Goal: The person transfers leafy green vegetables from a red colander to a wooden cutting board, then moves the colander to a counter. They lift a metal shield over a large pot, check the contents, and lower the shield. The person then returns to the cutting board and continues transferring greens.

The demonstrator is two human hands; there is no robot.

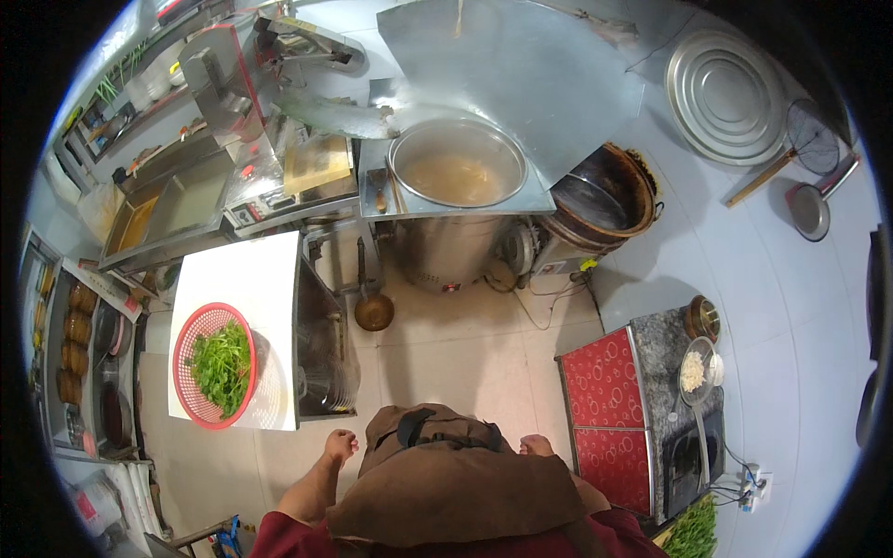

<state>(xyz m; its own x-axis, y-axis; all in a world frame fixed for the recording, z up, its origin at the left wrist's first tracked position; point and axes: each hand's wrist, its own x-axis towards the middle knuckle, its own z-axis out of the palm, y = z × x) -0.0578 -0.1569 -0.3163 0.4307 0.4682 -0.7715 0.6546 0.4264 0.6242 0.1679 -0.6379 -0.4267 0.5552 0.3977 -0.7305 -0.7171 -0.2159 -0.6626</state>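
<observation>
My left hand (341, 446) hangs at my side, its fingers curled in and nothing visible in it. My right hand (536, 445) is likewise curled on the other side of the brown apron (453, 495); part of it is hidden by the cloth. Nearest to the left hand is a white-topped table (241, 279), where a red plastic colander (180, 380) holds leafy green herbs (222, 370). To the right of my right hand stands a low cabinet with red bubble-patterned doors (605, 383). Neither hand touches these.
Ahead, a large steel pot (457, 164) of cloudy liquid steams beside a blackened wok (600, 192). A ladle (373, 310) hangs low near the table. A strainer of pale pieces (694, 370) lies on the cabinet's dark top (663, 349). Power cords (537, 307) trail by the burner.
</observation>
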